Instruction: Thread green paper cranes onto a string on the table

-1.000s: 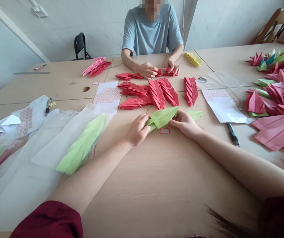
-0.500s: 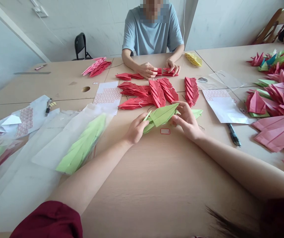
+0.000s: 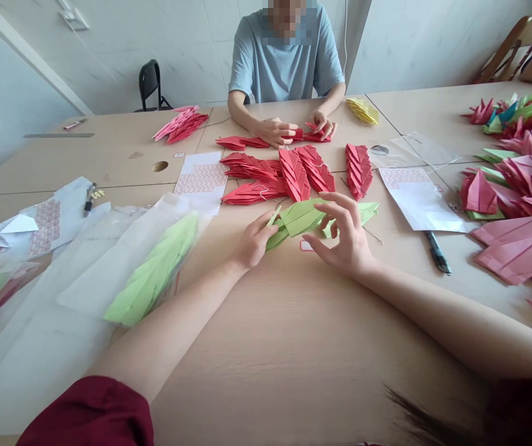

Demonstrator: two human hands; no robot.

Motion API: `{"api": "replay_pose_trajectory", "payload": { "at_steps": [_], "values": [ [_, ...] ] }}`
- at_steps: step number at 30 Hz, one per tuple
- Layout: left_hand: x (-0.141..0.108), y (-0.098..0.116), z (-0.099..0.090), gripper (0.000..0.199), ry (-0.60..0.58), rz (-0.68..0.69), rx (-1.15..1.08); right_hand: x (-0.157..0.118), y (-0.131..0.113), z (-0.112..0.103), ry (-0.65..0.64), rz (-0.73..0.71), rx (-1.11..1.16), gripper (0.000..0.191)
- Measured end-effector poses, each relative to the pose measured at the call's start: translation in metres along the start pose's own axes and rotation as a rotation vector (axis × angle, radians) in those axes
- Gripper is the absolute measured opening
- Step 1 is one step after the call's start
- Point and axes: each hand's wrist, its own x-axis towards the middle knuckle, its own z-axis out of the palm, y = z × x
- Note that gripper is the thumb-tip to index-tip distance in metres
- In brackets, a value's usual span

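My left hand (image 3: 252, 240) pinches the left end of a light green folded paper crane (image 3: 298, 218) held just above the wooden table (image 3: 293, 347). My right hand (image 3: 345, 238) hovers by the crane's right side with fingers spread, thumb and fingertips close to the paper; its grip is not firm. A second green folded piece (image 3: 366, 210) lies behind my right hand. A small red-outlined sticker (image 3: 305, 245) sits on the table under the crane.
Rows of red folded cranes (image 3: 293, 170) lie beyond my hands. A person in a blue shirt (image 3: 286, 62) opposite handles red paper. A bag of green cranes (image 3: 154, 272) lies left, sticker sheets (image 3: 200, 176) and a pen (image 3: 436, 251) nearby, a colourful crane pile (image 3: 521, 179) right.
My right hand has let go of the crane's right end and opened, moving in front of it. My left hand keeps its hold; the crane has tilted slightly lower.
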Motion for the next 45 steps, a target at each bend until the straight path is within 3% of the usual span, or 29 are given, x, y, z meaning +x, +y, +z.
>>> {"api": "replay_pose_trajectory", "payload": {
  "at_steps": [12, 20, 26, 35, 45],
  "values": [
    [-0.002, 0.003, 0.000, 0.029, -0.072, 0.054, 0.200, 0.000, 0.006, -0.002, -0.151, 0.068, 0.033, 0.034],
    [-0.003, 0.007, -0.001, 0.034, -0.140, 0.082, 0.286, 0.004, 0.006, -0.002, -0.099, 0.044, 0.049, 0.011],
    [-0.005, 0.009, -0.001, 0.054, -0.156, 0.058, 0.176, 0.006, 0.007, -0.005, -0.096, 0.020, 0.073, 0.010],
    [-0.005, 0.008, -0.004, 0.054, -0.228, 0.033, 0.092, 0.010, 0.011, -0.009, -0.124, -0.008, 0.119, 0.011],
    [-0.005, 0.005, 0.000, 0.053, -0.142, 0.078, 0.376, 0.006, 0.012, -0.005, -0.040, 0.022, 0.091, 0.011]
  ]
}}
